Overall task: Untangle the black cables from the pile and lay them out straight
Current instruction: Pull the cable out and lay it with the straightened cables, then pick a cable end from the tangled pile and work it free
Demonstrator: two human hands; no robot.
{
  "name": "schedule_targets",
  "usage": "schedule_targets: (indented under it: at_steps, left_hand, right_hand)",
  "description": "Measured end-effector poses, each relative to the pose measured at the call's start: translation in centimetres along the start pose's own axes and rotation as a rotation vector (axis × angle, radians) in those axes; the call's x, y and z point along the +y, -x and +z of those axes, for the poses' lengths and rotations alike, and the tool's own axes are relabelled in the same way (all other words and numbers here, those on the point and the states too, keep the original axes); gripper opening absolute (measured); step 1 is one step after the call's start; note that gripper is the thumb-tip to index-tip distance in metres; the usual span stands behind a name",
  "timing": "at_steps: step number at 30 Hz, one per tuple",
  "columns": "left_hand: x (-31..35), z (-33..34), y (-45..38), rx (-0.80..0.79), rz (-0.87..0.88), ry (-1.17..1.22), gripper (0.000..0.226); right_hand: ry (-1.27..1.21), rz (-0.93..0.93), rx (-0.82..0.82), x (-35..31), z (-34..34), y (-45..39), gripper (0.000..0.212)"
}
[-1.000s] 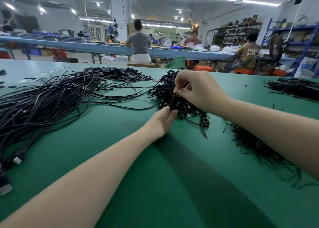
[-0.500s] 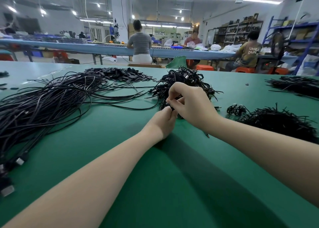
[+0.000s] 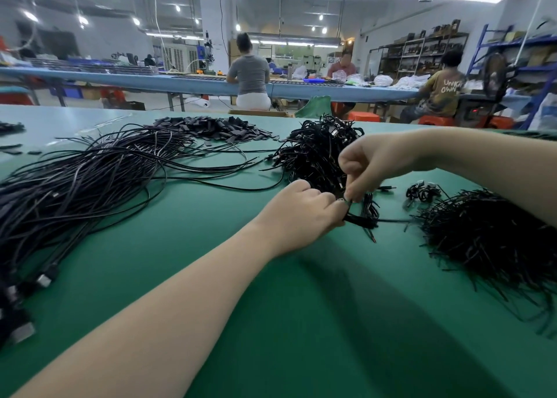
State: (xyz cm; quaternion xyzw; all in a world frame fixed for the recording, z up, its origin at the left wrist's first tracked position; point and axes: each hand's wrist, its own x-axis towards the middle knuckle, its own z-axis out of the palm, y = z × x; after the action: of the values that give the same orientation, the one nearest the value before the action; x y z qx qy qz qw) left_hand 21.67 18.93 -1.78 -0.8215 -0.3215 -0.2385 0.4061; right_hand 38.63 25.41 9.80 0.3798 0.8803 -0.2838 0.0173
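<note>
Fingertips (image 3: 349,197) of both hands meet on one small coiled cable bundle (image 3: 360,216), which sits on the green table (image 3: 271,307) just in front of the tangled pile (image 3: 316,153). Left hand (image 3: 297,213) is closed around the near end of that bundle, knuckles up, pinning it low against the table; right hand (image 3: 376,162) comes down from above with thumb and forefinger pinched narrow on what looks like a tie or a metal plug at the bundle's top, though the exact thing pinched is too small to tell

To do this step well, I judge the left hand should anchor the coil firmly while the right works the free end loose in short pulls, drawing away from the pile so no neighbouring strands get dragged along. A hard yank would likely tighten the loops rather than open them

Left forearm runs long and nearly flat from the near edge up toward the bundle, wrist straight. Right forearm enters from the right side, raised off the table, wrist bent downward

Left of the pile, the laid-out cables (image 3: 90,180) sweep in a long loose sheaf. Right of the pile lies a small coil (image 3: 422,191), then a heap of short black strips (image 3: 488,237). Behind the laid-out cables, level with the pile, flat black pieces (image 3: 211,129) are scattered
</note>
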Motion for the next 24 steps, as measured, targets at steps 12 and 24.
schedule_targets:
  at_steps: [12, 24]
  left_hand:
    - [0.6, 1.1, -1.3, 0.221, -1.218, 0.980, 0.022]
    - [-2.1, 1.8, 0.8, 0.028, -1.267, 1.229, 0.018]
  right_hand:
    - [-1.301, 0.009, 0.800, -1.3, 9.6, -4.3, 0.036]
    - [-1.403, -0.015, 0.598, -1.0, 12.7, -5.3, 0.028]
